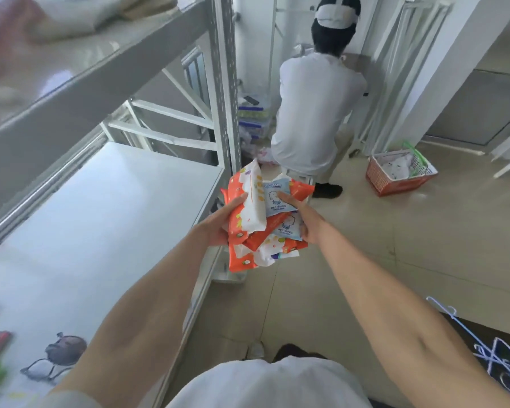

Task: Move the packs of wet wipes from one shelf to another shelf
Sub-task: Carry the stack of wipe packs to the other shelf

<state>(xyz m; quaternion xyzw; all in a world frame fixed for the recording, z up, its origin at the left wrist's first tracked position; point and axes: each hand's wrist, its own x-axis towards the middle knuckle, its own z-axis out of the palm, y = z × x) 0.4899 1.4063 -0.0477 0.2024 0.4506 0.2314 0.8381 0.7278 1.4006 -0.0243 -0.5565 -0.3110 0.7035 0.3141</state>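
Note:
I hold a loose bundle of wet wipe packs (252,219) in front of me, past the right end of the white shelf (106,219). Most packs are orange and white; two small light-blue packs (277,198) lie on top. My left hand (223,220) grips the bundle from the left, thumb on an upright orange pack. On the right side, my right hand (302,219) clamps it, thumb pressing the top blue pack. The bundle hangs over the floor, just beyond the shelf's corner.
A grey upper shelf (80,83) with bags runs above the white one. Glasses (42,369) and small items lie at the shelf's near left. A person (315,113) crouches ahead by a red basket (395,175). Hangers (501,360) lie at the lower right.

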